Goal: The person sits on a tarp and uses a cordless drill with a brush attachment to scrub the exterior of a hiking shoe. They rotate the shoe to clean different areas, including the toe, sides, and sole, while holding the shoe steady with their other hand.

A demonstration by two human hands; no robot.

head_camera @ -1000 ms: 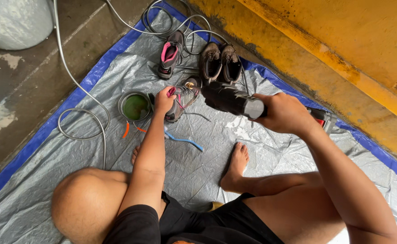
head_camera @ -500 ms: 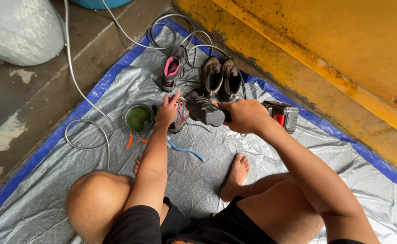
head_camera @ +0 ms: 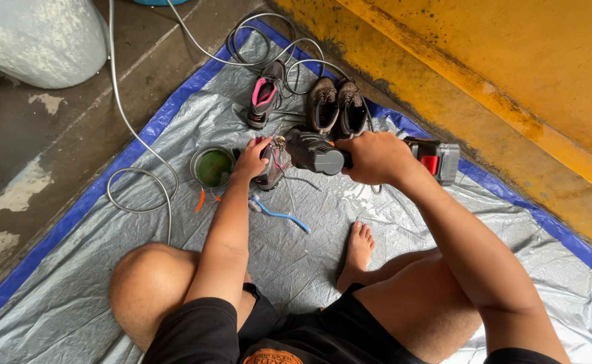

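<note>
A single head-worn camera looks steeply down from close above onto the seated person's lap, arms and the grey tarp (head_camera: 323,256); the yellow wall (head_camera: 512,74) runs far right.

Brown shoes (head_camera: 336,108) (a pair), green tub (head_camera: 213,167), hose (head_camera: 134,135)

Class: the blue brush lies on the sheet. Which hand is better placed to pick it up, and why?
Left. The left hand rests on the shoe just above the brush; the right hand is probably busy holding the power tool.
</note>
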